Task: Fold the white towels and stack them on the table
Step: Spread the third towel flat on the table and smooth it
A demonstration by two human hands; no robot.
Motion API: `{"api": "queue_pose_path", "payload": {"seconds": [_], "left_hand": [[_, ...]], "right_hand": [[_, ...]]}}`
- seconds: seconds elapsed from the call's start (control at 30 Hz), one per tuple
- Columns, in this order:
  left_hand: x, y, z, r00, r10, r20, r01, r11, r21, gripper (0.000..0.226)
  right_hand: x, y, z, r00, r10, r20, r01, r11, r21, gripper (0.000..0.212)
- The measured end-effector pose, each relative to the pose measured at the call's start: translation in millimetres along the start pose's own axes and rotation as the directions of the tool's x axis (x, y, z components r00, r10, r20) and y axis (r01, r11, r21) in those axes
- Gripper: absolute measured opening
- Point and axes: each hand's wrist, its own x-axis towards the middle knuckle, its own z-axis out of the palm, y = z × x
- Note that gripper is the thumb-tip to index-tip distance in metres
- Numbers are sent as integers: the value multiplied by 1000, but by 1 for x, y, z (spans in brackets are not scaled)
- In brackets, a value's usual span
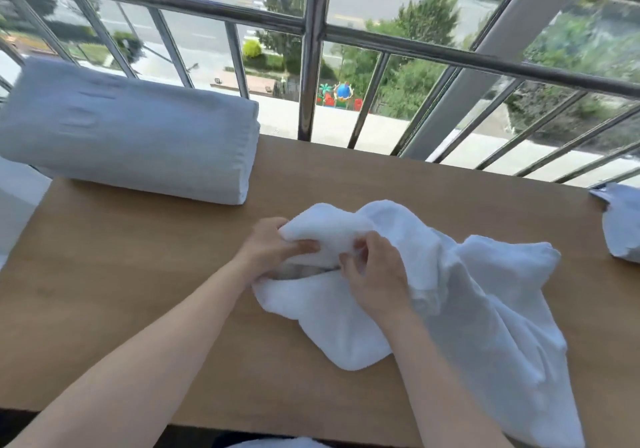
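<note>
Left hand and right hand each gripped a bunched edge of 1 crumpled white towel on the wooden table; folded stack at rear left.

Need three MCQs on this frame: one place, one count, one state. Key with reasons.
1. The folded pile sits at which part of the table: A far-left corner; B far-right corner; C near edge.
2. Hands gripping the loose towel: A none; B one; C two.
3. The loose towel is: A crumpled; B folded flat; C rolled.
Key: 1A, it lies left by the railing; 2C, left hand and right hand both pinch it; 3A, it lies in bunched folds.
</note>
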Motion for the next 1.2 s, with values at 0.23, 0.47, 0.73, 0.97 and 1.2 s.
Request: {"api": "queue_pose_path", "payload": {"seconds": [0.23,0.47,0.73,0.97,1.2], "left_hand": [[5,-14,-17,926,164,-339,-221,966,-137,54],[8,-19,17,957,-186,-221,119,950,-288,63],[11,16,76,997,22,77,-1,965,-263,27],[23,-22,20,996,15,-91,-54,889,-455,14],[56,-29,12,996,20,-91,-46,956,-289,22]], "right_hand": [[-12,21,30,983,102,156,-73,981,-182,31],[-14,50,15,984,97,150,-54,962,-267,34],[-25,100,-30,946,324,20,-312,924,-222,43],[-24,65,19,977,210,-41,-209,902,-378,57],[-24,61,73,962,240,132,-158,881,-445,71]]}}
